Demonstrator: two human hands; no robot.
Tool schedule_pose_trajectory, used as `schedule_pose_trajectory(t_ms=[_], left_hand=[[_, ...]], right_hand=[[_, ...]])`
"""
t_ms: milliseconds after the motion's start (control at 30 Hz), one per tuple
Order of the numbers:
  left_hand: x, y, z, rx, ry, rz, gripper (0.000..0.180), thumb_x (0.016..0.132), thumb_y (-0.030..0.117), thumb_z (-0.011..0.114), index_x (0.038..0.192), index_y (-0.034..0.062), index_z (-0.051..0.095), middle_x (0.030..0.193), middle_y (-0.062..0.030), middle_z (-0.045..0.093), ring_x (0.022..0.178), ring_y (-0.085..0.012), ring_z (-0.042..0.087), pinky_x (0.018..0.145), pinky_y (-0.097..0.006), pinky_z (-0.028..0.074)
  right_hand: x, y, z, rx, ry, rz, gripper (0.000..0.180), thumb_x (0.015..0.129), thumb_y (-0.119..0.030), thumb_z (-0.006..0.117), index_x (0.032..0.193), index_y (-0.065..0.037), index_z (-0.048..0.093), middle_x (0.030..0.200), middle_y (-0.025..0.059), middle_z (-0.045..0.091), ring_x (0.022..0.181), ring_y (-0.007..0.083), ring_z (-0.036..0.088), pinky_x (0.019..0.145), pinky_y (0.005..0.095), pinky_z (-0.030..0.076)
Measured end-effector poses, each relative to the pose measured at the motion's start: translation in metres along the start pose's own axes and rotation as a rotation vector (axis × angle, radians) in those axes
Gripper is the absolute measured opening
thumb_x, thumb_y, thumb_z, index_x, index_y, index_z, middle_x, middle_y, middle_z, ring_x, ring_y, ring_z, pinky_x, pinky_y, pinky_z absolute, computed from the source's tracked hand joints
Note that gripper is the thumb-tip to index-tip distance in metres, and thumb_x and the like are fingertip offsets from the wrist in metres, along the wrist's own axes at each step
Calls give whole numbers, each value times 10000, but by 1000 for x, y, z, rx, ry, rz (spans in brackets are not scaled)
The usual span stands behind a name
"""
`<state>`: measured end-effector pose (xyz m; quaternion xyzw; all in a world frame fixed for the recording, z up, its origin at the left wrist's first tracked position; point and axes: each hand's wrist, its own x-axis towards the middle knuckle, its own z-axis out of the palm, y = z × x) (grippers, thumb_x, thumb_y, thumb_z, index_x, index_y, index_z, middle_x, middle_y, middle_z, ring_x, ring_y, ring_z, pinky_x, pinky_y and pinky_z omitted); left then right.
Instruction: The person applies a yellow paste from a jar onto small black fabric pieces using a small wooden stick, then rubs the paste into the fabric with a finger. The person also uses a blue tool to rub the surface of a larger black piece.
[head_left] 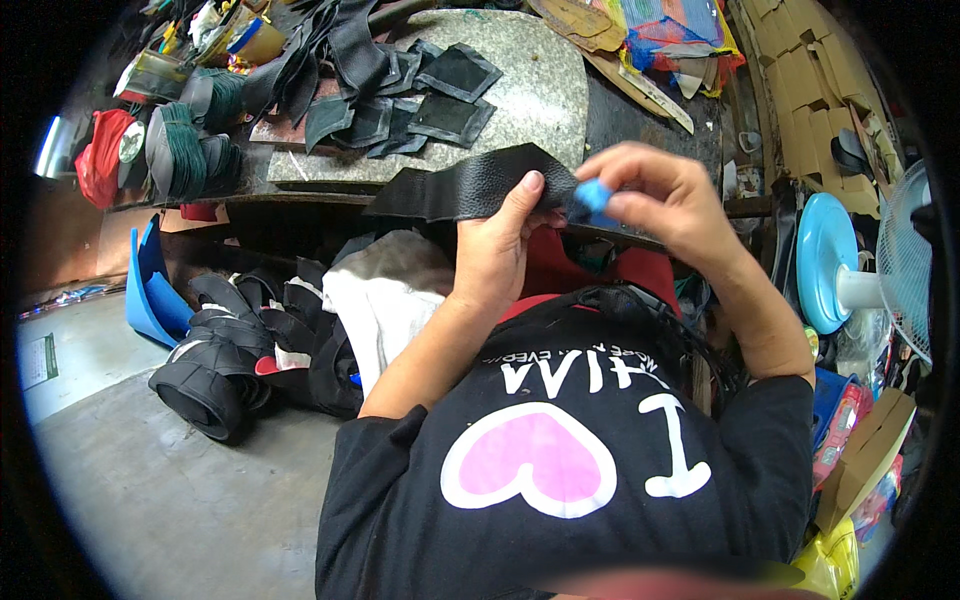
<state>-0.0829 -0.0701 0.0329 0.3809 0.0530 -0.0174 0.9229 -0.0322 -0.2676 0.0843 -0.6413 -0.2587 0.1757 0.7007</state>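
A strip of black grained leather [455,188] is pinched in my left hand [500,235], the thumb lying on top of it. It sticks out to the left, over the near edge of the workbench. At its right end my right hand [665,195] grips a small bright-blue piece [594,195], blurred, between thumb and fingers. This piece touches or nearly touches the leather; its exact kind does not show. Beyond my hands, several flat black squares with grey borders [455,118] lie overlapping on a speckled stone slab [540,90].
Spools of dark green thread [175,150] and a red bag [103,158] stand at the bench's left end. Black curved pieces [215,365] are heaped on the floor at left, near a blue plastic piece [155,285]. A fan [850,275] and cardboard boxes [815,90] line the right.
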Motion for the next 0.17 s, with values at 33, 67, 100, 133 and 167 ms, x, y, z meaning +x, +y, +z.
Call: schedule_pose_trajectory(t_ms=[33,67,100,133,167], left_hand=[[2,5,-5,1,-41,-69,177,972,114,683,1113,19,635,1020,-83,695,914,-176,685,729,-331,594],[2,7,-7,34,-57,-147,198,972,119,682,1130,13,628,1036,-92,698,923,-188,692,732,-346,615],[2,8,-7,6,-67,-120,234,973,118,678,1171,11,615,1059,-106,701,939,-211,704,739,-348,620],[2,7,-5,6,-56,-103,271,974,117,674,1212,8,602,1081,-120,705,955,-234,717,746,-350,626],[1,2,-1,-7,-43,-94,310,975,115,670,1253,6,589,1103,-135,709,971,-257,729,754,-352,632]], right_hand=[[3,-1,-6,-44,41,13,171,952,-89,694,1094,7,683,981,35,690,896,75,632,772,229,524],[8,-5,-16,-87,84,26,176,954,-103,696,1094,3,683,964,33,689,871,75,634,753,230,529],[12,-8,-23,-135,101,93,187,954,-134,683,1088,-5,664,983,66,703,853,113,666,713,260,551],[16,-6,-23,-98,123,155,204,957,-141,685,1111,-11,657,911,48,706,783,112,673,672,252,546],[19,-4,-23,-13,97,233,222,957,-162,691,1117,-12,657,944,59,706,798,123,679,685,255,549]])
